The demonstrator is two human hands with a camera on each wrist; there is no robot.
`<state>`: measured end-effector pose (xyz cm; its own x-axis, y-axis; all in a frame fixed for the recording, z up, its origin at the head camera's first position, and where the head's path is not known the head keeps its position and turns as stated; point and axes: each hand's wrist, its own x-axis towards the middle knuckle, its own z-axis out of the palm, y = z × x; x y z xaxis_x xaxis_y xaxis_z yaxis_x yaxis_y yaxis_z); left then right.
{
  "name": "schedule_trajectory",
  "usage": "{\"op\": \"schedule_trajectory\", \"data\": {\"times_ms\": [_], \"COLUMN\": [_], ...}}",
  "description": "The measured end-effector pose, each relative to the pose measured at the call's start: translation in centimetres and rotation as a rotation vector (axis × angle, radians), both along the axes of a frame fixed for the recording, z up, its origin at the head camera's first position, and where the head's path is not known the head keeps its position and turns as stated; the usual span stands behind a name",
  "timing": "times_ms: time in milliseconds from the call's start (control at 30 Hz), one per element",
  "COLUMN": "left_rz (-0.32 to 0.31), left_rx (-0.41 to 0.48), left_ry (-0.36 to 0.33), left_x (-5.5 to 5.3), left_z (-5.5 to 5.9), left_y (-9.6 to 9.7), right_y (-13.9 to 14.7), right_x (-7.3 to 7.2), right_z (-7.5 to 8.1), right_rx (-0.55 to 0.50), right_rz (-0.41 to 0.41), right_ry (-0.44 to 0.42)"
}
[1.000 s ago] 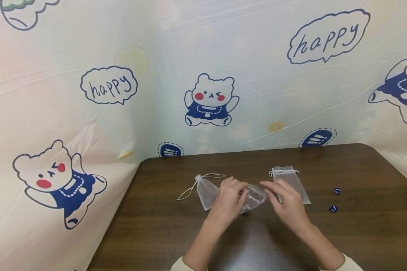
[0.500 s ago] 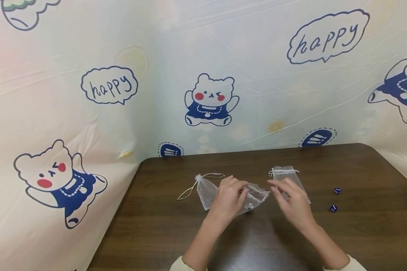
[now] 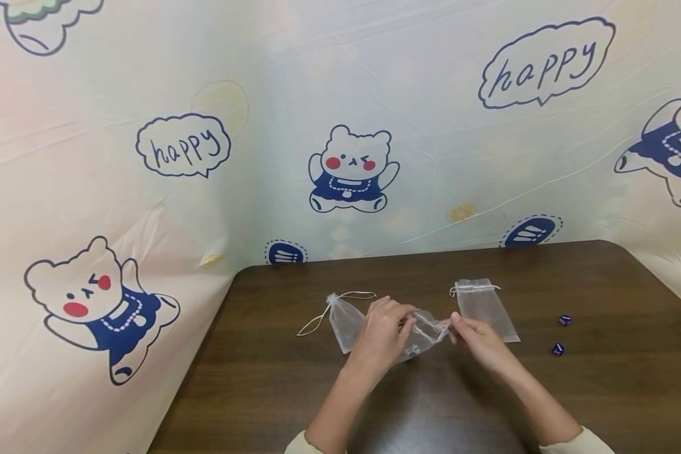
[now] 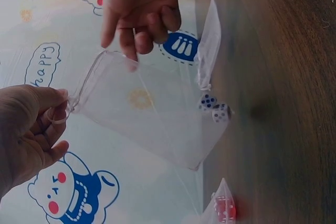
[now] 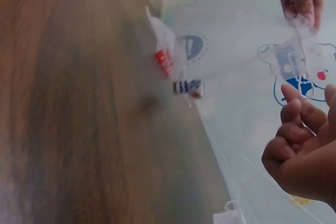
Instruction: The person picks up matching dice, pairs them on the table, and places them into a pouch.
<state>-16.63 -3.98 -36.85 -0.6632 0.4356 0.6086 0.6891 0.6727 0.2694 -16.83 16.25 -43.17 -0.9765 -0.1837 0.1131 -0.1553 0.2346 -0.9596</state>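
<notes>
Flanking held bag (image 4: 142, 103), tied pouch (image 3: 343, 325), flat pouch (image 3: 484, 312)

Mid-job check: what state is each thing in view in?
Held bag: upright, mouth uncinched.
White dice: at its bottom.
Left bag: cinched, on the table.
Red dice: inside left bag.
Right bag: lying flat, uncinched.
Blue dice: loose on the table.
Left hand: pinching held bag's top.
Right hand: at its rim, grip unclear.

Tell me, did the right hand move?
Yes. In the head view, the right hand has dropped a little lower against the flat bag, so more of that bag shows now.
</notes>
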Motion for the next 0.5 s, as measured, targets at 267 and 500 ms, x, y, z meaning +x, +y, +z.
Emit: {"op": "schedule_trajectory", "data": {"times_ms": [267, 500], "left_rz": [-0.005, -0.02], "left_rx": [0.0, 0.014], "left_ry": [0.004, 0.009], "left_x": [-0.15, -0.25], "left_z": [-0.23, -0.3], "left_y": [0.04, -0.08], "right_y": [0.11, 0.14], "right_x": [0.25, 0.24], "right_z": [0.78, 1.01], "right_rx": [-0.07, 0.0], "right_rz": [0.029, -0.05], "right_ry": [-0.004, 0.01]}}
